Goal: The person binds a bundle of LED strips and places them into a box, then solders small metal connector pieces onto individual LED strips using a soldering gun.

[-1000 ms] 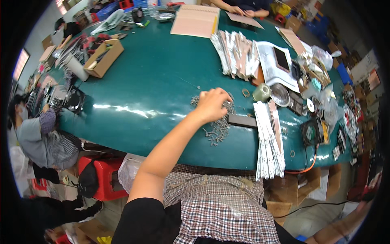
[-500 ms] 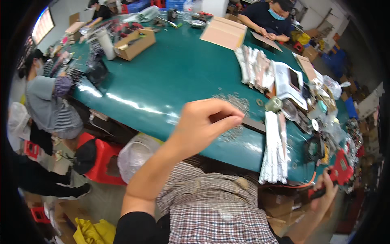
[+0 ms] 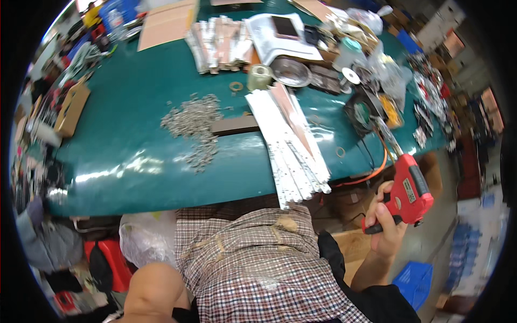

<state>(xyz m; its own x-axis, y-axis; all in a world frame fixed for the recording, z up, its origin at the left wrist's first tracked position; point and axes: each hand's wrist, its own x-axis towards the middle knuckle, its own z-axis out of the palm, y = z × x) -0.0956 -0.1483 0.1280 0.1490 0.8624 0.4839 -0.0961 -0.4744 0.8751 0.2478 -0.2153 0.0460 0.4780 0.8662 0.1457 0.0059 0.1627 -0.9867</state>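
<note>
1. my right hand (image 3: pixel 386 231) is closed around the black grip of a red hand tool (image 3: pixel 407 188), fingers wrapped and thumb lying along it.
2. i have that tool off the right part of the table edge, its silver barrel (image 3: pixel 389 135) slanting up and to the left toward a black round-framed device (image 3: pixel 356 112); whether the tip touches it i can't tell.
3. my left arm (image 3: pixel 153 290) shows only as bare skin at the lower edge; the hand is out of view, so i can't tell if it is wide, narrow or holding something.
4. in front of me on the green table (image 3: pixel 124 107) lies a loose pile of small grey pieces (image 3: pixel 191 118), scattered thinner toward me.
5. a dark bar (image 3: pixel 234 126) lies just right of the pile, its other end meeting a fan of long white strips (image 3: pixel 288 153), whose near ends reach past the table edge.
6. beyond the strips stand a pale green roll (image 3: pixel 260 78) and, just beside it, a round metal dish (image 3: pixel 291 72).
7. an orange cable (image 3: pixel 371 175) curves along the edge near the device.
</note>
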